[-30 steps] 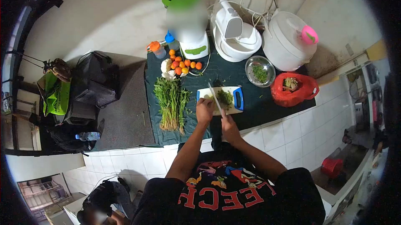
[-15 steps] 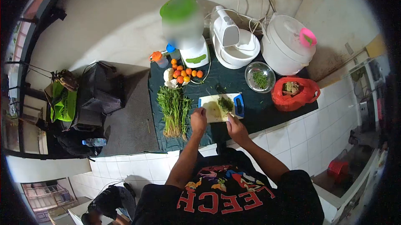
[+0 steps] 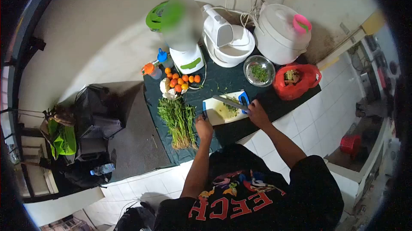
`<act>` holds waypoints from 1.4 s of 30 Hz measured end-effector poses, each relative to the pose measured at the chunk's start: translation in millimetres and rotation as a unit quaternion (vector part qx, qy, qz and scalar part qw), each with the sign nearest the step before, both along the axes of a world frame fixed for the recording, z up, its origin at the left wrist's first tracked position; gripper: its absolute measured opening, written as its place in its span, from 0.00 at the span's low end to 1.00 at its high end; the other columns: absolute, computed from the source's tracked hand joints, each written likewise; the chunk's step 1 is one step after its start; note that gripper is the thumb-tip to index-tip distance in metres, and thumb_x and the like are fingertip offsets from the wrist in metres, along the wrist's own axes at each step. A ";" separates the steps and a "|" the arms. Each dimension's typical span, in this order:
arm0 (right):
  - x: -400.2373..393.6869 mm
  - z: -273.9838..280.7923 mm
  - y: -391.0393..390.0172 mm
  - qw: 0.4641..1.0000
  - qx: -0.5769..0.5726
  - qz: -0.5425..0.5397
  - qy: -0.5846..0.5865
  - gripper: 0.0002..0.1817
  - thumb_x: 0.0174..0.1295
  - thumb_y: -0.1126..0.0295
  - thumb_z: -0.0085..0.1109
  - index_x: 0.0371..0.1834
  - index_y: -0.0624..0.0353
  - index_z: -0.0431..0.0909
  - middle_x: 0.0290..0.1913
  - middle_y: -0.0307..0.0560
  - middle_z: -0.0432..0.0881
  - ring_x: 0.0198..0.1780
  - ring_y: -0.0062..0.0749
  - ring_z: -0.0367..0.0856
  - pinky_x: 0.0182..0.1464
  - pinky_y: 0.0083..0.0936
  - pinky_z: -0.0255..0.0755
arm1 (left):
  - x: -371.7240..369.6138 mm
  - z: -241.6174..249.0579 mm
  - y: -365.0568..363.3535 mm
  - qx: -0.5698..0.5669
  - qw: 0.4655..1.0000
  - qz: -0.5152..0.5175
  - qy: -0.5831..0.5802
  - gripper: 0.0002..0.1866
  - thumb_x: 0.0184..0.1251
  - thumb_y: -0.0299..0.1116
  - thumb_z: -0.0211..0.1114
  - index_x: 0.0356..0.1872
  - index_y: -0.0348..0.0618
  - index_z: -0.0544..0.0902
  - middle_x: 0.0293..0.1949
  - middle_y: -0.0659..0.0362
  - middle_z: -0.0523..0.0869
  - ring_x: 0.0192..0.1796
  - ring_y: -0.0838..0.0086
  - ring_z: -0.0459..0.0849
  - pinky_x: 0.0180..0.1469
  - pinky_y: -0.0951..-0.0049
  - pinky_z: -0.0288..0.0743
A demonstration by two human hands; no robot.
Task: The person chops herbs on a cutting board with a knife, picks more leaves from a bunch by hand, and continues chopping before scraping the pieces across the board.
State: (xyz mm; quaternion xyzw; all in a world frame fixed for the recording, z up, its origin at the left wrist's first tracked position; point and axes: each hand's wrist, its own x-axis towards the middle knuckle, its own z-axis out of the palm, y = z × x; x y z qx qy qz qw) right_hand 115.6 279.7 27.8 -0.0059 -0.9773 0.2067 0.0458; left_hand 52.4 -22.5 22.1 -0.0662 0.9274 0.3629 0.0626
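My right hand [image 3: 258, 114] is closed around the handle of a knife [image 3: 229, 102]. Its blade points left across the white cutting board [image 3: 213, 114] with blue ends, over chopped greens [image 3: 234, 110]. At the board's lower left corner, my left hand [image 3: 204, 128] is closed, fingers curled at the edge. Just left of that hand lies a bunch of leafy greens with roots [image 3: 178, 121]. Behind the board, a metal bowl [image 3: 270, 80] holds more chopped greens.
Small orange fruits [image 3: 185, 78] and garlic [image 3: 165, 86] lie behind the bunch. A blender [image 3: 187, 61], a stand mixer [image 3: 219, 31] and a large white lidded container [image 3: 281, 35] line the wall. A red plastic bag [image 3: 296, 86] sits right. Another person is partly visible at lower left.
The view has shifted and turned slightly. My right hand has moved to the board's right end, and the knife blade now shows lying across the greens. My left hand stays at the lower left corner.
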 end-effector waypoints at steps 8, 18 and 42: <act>-14.1 -16.0 -4.8 0.992 -0.086 -0.051 0.079 0.11 0.59 0.72 0.70 0.42 0.65 0.82 0.55 0.59 0.76 0.55 0.56 0.80 0.60 0.44 0.77 | 2.7 -20.5 7.7 0.153 0.983 0.043 0.092 0.15 0.68 0.30 0.69 0.51 0.31 0.85 0.41 0.44 0.87 0.47 0.48 0.85 0.51 0.52 0.81; 13.0 -17.2 -9.5 0.977 -0.162 -0.136 -0.028 0.18 0.53 0.68 0.74 0.45 0.66 0.85 0.58 0.61 0.74 0.59 0.55 0.78 0.62 0.46 0.76 | -13.1 -34.1 -9.5 0.380 0.906 0.102 -0.157 0.17 0.77 0.34 0.66 0.60 0.37 0.80 0.47 0.59 0.87 0.45 0.75 0.84 0.46 0.72 0.77; 0.3 90.2 91.4 0.963 -0.202 -0.181 0.005 0.21 0.61 0.62 0.72 0.48 0.68 0.82 0.53 0.61 0.72 0.56 0.57 0.78 0.58 0.49 0.75 | -50.0 67.7 137.1 0.706 0.669 0.018 -0.232 0.26 0.83 0.39 0.59 0.73 0.35 0.72 0.68 0.46 0.81 0.67 0.56 0.85 0.64 0.55 0.87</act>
